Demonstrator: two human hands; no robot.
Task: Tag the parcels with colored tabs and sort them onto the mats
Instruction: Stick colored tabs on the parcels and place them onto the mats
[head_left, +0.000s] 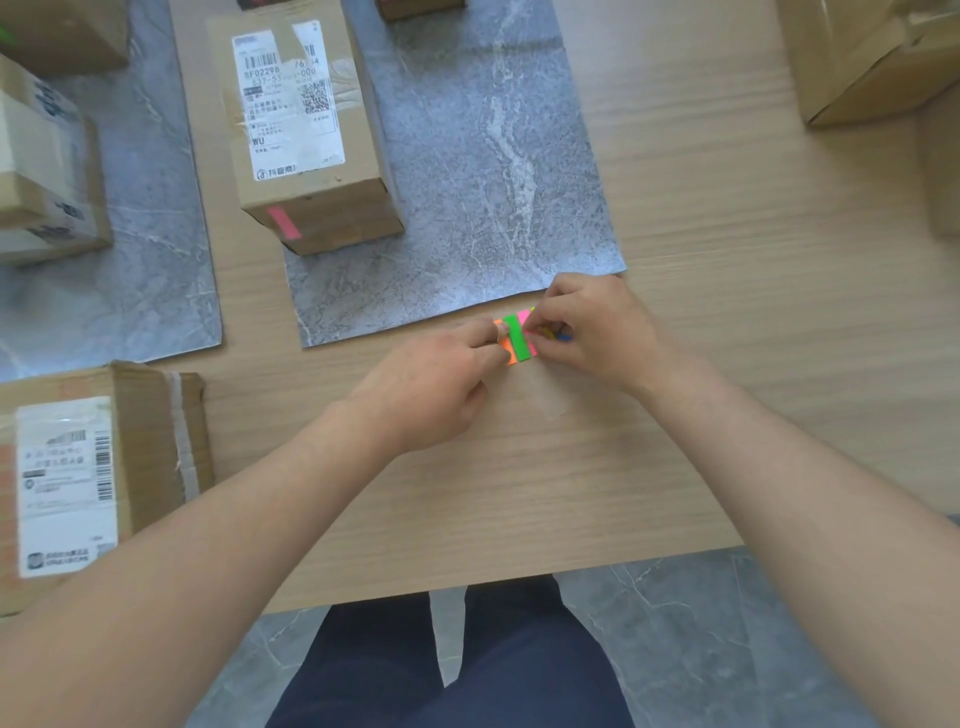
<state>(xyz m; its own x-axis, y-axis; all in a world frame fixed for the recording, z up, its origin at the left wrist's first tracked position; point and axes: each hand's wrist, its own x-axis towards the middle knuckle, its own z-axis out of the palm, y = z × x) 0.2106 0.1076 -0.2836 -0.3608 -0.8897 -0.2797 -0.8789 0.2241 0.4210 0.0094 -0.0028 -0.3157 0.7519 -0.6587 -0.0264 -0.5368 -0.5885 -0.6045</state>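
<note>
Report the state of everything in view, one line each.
tab pad, on the table, gripped at both sides.
left hand, pinches the tab pad's left edge.
right hand, pinches the tab pad's right side.
labelled parcel, taped shut, on the right mat, pink tab on its near face.
near parcel, taped shut, on the table, on no mat.

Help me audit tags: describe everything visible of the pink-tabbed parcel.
The parcel is a brown taped cardboard box resting at the left edge of a grey marbled mat. A white shipping label with barcodes and QR code covers its top; a pink tab sticks to its near side. Nothing else touches it.
</note>
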